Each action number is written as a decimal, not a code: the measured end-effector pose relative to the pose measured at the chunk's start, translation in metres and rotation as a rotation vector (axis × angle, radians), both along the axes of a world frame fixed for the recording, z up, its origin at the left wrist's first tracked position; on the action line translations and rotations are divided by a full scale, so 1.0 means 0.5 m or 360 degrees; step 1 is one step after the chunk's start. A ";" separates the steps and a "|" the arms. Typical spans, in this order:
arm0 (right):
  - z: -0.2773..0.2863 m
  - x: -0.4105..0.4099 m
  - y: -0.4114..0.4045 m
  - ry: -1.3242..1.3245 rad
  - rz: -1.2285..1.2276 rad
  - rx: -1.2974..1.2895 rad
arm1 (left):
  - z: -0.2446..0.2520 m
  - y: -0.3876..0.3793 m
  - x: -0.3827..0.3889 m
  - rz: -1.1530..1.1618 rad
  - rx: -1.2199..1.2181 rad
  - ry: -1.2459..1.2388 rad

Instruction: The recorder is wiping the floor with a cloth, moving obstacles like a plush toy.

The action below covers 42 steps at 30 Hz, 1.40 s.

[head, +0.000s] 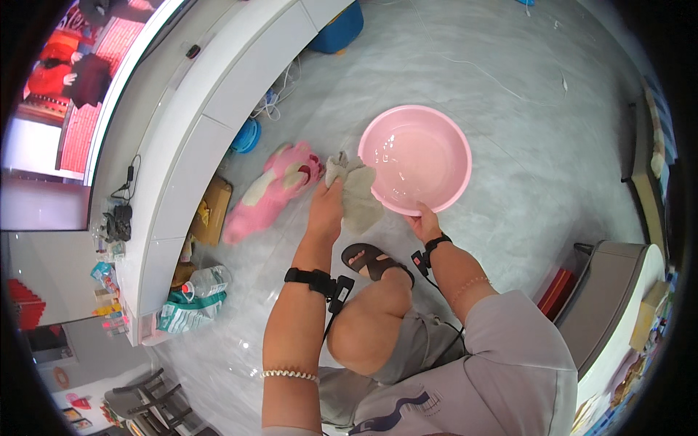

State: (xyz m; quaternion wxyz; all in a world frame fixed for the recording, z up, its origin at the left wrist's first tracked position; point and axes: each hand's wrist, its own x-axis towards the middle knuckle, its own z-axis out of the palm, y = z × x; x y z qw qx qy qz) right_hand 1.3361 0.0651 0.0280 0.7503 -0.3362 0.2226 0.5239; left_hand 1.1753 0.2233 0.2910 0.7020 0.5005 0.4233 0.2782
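Observation:
A greyish cloth (357,199) hangs from my left hand (327,207), whose fingers are closed on its upper part. The cloth is beside the left rim of a round pink plastic basin (414,158) with some clear water in it. My right hand (423,222) grips the basin's near rim, thumb on top and fingers underneath. The basin is over the grey floor; whether it touches the floor I cannot tell. A pink and white plush toy (272,191) lies on the floor to the left of the cloth.
A long white cabinet (202,117) curves along the left, with a large water bottle (208,282), a green and white bag (191,312) and a blue round container (247,135) by its base. A thin white cable (480,70) crosses the floor. A grey-sided table (605,294) stands at the right.

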 end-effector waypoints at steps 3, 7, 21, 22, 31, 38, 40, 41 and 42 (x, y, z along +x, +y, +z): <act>0.007 -0.010 -0.001 -0.0059 -0.0193 0.0027 | 0.014 0.002 -0.004 0.0009 -0.0029 -0.0028; 0.065 -0.034 -0.015 -0.0123 0.0467 -0.0256 | 0.053 0.010 -0.038 0.0002 -0.0050 -0.0032; 0.749 -0.580 0.185 -0.2396 0.2130 0.1085 | 0.270 -0.226 -0.597 0.1054 0.0178 -0.0830; 0.772 -0.640 0.172 -0.2722 0.2106 0.1112 | 0.269 -0.259 -0.641 0.1218 0.0192 -0.0840; 0.783 -1.107 -0.059 -0.3638 0.2458 0.1865 | 0.181 -0.614 -1.018 0.1935 0.0188 -0.0699; 0.834 -1.295 -0.168 -0.3068 0.2458 0.2568 | 0.287 -0.812 -1.193 0.1976 0.0272 -0.0552; 0.844 -1.322 -0.178 -0.2988 0.2279 0.2621 | 0.294 -0.829 -1.218 0.2086 0.0320 -0.0667; 0.862 -1.325 -0.183 -0.2973 0.2275 0.2587 | 0.292 -0.834 -1.227 0.2170 0.0334 -0.0710; 0.887 -1.321 -0.200 -0.2837 0.2383 0.2505 | 0.288 -0.844 -1.239 0.2255 0.0300 -0.0695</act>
